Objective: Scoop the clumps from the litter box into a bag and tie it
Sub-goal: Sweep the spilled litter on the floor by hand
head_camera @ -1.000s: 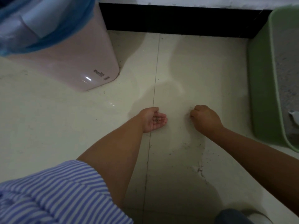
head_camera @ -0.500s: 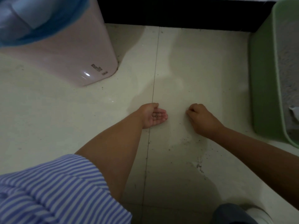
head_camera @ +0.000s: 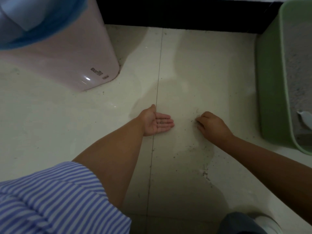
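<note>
A left hand [head_camera: 156,122] lies palm-up on the floor [head_camera: 202,68] cupping litter grains [head_camera: 161,122], while the right hand [head_camera: 211,126], fingers curled, touches scattered grains beside a green litter box [head_camera: 270,92].

Small dark printed markings on the lower side of the pink bin [head_camera: 70,53], upper left; illegible.

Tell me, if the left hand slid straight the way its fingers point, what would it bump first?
Probably the right hand. The left hand lies palm up on the floor, fingers aimed at it, with bare tile between.
</note>
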The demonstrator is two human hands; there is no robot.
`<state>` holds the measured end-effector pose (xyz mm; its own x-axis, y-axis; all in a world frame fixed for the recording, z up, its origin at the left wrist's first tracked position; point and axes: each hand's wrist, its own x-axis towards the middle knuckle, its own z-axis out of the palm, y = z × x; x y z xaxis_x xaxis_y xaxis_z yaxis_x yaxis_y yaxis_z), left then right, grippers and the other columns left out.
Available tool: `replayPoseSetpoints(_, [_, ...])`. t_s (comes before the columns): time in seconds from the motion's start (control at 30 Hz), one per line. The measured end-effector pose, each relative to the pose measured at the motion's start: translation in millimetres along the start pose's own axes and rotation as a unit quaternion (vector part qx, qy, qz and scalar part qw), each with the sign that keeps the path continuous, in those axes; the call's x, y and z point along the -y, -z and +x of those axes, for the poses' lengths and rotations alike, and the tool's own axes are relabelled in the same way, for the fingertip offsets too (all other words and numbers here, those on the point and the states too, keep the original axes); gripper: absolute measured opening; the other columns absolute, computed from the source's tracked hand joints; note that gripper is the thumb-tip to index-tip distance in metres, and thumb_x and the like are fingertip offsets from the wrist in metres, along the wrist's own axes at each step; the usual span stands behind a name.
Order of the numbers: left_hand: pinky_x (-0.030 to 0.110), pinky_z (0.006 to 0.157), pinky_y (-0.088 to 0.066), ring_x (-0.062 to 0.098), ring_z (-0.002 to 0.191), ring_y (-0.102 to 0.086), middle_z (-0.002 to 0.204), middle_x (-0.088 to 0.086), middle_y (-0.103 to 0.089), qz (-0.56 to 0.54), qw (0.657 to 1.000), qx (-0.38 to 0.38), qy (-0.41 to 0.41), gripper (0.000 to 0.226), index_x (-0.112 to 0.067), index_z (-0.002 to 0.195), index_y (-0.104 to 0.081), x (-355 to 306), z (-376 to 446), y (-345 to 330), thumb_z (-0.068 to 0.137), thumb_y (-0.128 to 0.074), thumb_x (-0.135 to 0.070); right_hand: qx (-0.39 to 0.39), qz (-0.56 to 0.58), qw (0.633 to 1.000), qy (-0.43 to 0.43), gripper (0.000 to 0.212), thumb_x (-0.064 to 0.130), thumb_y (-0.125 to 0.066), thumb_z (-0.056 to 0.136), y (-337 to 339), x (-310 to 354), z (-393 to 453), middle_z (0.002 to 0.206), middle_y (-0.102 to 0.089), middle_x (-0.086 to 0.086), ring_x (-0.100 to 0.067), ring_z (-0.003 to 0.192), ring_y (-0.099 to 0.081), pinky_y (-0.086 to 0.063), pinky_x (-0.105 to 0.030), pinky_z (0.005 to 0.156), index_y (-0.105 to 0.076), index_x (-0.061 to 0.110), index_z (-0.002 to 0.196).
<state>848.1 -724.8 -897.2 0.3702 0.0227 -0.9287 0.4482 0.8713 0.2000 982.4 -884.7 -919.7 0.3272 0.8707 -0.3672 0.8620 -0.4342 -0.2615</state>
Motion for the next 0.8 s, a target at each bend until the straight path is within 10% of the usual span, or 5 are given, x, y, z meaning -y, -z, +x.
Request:
replayPoseSetpoints(0.27, [0.036,0.094,-0.040,0.037,0.129,-0.043,0.138,0.028,-0.044,0.012,1.000,-0.010,-0.006,0.069,0.014,0.132,-0.040,1,0,-2,0.102,-0.013,-0.042,-0.001,0.027,1.000,0.006,0.008,0.003,-0.065,0.056,0,-2,5,0.049,-0.057,-0.013,-0.026,0.033,-0.054,-0.043,-0.018,0.032,-0.065,0.000,0.048])
replayPoseSetpoints(0.43, [0.036,0.092,-0.041,0.037,0.129,-0.044,0.130,0.029,-0.050,0.022,1.000,-0.010,0.001,0.062,0.011,0.101,-0.055,0,1,-2,0.103,-0.018,-0.038,0.017,0.022,1.000,-0.004,0.028,-0.014,-0.082,0.041,2,1,3,0.047,-0.054,-0.014,-0.026,0.031,-0.050,-0.038,-0.017,0.029,-0.058,-0.001,0.047])
replayPoseSetpoints(0.57, [0.036,0.092,-0.040,0.037,0.130,-0.043,0.093,0.022,-0.059,0.018,1.000,-0.013,0.011,0.058,0.006,0.082,-0.053,1,5,-1,0.103,-0.019,-0.036,-0.022,-0.020,1.000,-0.001,0.041,-0.015,-0.081,0.024,-1,1,8,0.046,-0.050,-0.013,-0.023,0.030,-0.045,0.005,-0.008,0.044,-0.052,0.000,0.049])
replayPoseSetpoints(0.67, [0.036,0.092,-0.040,0.037,0.130,-0.042,0.097,0.023,-0.059,0.007,1.000,-0.011,0.010,0.058,0.006,0.082,-0.053,2,7,1,0.103,-0.019,-0.036,-0.016,-0.035,0.999,-0.027,0.036,-0.014,-0.079,0.036,6,11,6,0.054,-0.052,-0.015,-0.028,0.040,-0.051,0.000,-0.014,0.040,-0.052,-0.002,0.056])
replayPoseSetpoints(0.8, [0.036,0.092,-0.040,0.037,0.130,-0.042,0.108,0.025,-0.059,-0.006,1.000,-0.009,0.004,0.060,0.012,0.102,-0.055,1,6,0,0.103,-0.019,-0.036,-0.035,0.211,0.960,-0.182,0.023,-0.002,-0.044,0.090,18,20,17,0.070,-0.044,-0.004,-0.023,0.076,-0.045,-0.024,-0.021,0.060,-0.049,0.003,0.068])
